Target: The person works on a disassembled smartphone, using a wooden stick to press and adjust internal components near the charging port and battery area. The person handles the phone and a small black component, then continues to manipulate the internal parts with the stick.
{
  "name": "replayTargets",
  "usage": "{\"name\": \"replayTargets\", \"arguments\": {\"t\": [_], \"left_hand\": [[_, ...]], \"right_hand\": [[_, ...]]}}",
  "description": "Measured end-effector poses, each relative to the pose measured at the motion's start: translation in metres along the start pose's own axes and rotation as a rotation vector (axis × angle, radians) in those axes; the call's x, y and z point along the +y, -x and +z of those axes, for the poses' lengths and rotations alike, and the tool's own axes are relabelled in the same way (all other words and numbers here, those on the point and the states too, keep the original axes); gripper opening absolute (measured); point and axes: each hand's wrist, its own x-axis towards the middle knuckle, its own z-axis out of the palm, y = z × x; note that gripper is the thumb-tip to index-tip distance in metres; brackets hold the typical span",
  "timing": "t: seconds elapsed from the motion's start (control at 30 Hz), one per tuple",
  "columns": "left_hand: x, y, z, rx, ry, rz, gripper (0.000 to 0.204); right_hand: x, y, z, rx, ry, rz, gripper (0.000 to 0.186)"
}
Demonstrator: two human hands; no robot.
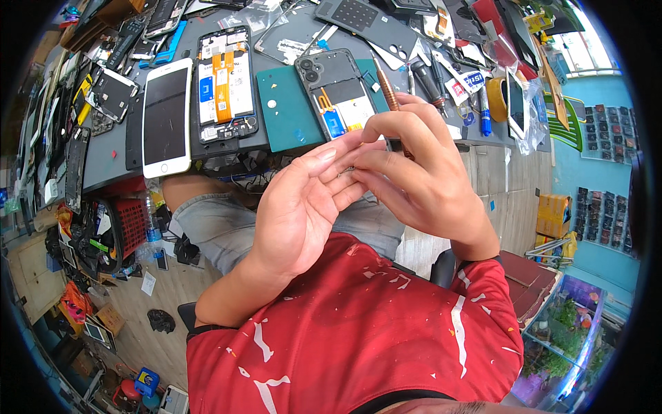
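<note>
My left hand (300, 210) is turned palm up, fingers outstretched and thumb over them, its palm bare. My right hand (420, 176) bends over its fingertips, gripping a copper-coloured screwdriver (383, 84) that points up toward the bench. Whether anything tiny lies between the fingertips is hidden. Just beyond them an opened dark phone (314, 93) with a camera bump rests on a teal mat (276, 127). To its left lie a disassembled phone (222, 86) with orange flex cable and a white phone (165, 117) with dark screen.
The cluttered grey bench (262, 41) holds phone parts, tools, a tape roll (496, 100) and a blue marker (485, 114). Below left stand a red basket (127, 231) and bags. At right are cardboard boxes (553, 214), hanging parts organisers (602, 131) and a lit fish tank (565, 331).
</note>
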Motion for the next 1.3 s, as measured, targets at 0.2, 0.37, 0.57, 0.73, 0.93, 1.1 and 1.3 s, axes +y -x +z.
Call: {"name": "replayTargets", "arguments": {"t": [0.2, 0.37, 0.57, 0.73, 0.93, 1.1, 1.3], "left_hand": [[0.0, 0.002, -0.003, 0.054, -0.007, 0.045, 0.062], [0.007, 0.006, 0.0, 0.052, -0.019, 0.084, 0.065], [0.011, 0.013, -0.008, 0.082, 0.019, 0.114, 0.064], [0.015, 0.014, -0.014, 0.083, 0.028, 0.13, 0.064], [0.019, 0.012, -0.015, 0.084, 0.045, 0.131, 0.064], [0.02, 0.011, -0.016, 0.08, 0.047, 0.131, 0.064], [0.021, 0.013, -0.015, 0.079, 0.041, 0.14, 0.063]], "right_hand": [[0.009, -0.014, -0.007, 0.072, -0.016, 0.046, 0.028], [0.087, -0.08, 0.007, 0.255, 0.232, 0.013, 0.016], [0.157, -0.118, 0.04, 0.106, 0.36, -0.024, 0.013], [0.167, -0.118, 0.057, 0.017, 0.458, -0.026, 0.015], [0.173, -0.129, 0.053, -0.218, 0.821, -0.337, 0.014], [0.17, -0.132, 0.043, -0.227, 0.888, -0.415, 0.016], [0.17, -0.139, 0.039, -0.292, 0.876, -0.379, 0.017]]}}
